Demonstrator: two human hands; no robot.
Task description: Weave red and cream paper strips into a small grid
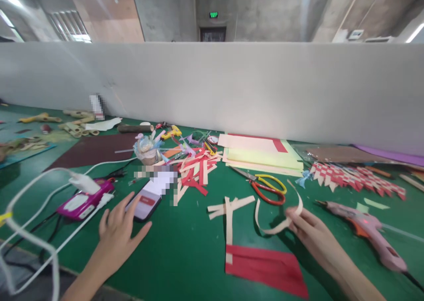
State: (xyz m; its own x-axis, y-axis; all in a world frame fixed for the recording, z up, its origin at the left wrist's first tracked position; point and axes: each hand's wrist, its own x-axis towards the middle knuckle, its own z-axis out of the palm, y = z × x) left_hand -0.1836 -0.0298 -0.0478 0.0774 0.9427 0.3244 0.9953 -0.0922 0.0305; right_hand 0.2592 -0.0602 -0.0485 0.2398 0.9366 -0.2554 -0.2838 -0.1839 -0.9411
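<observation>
Fingers spread, my left hand rests at the near edge of a phone, with fingertips over its lower left part. My right hand pinches a curled cream paper strip between thumb and fingers. Left of that strip, several flat cream strips lie crossed on the green table. The long one overlaps the left end of a red paper piece. Scissors with one yellow and one red handle lie just beyond my right hand.
At right are a pink glue gun and a red-and-white woven paper piece. Paper sheets and a heap of strips lie farther back. A magenta power strip with cables is at left. A grey partition stands behind.
</observation>
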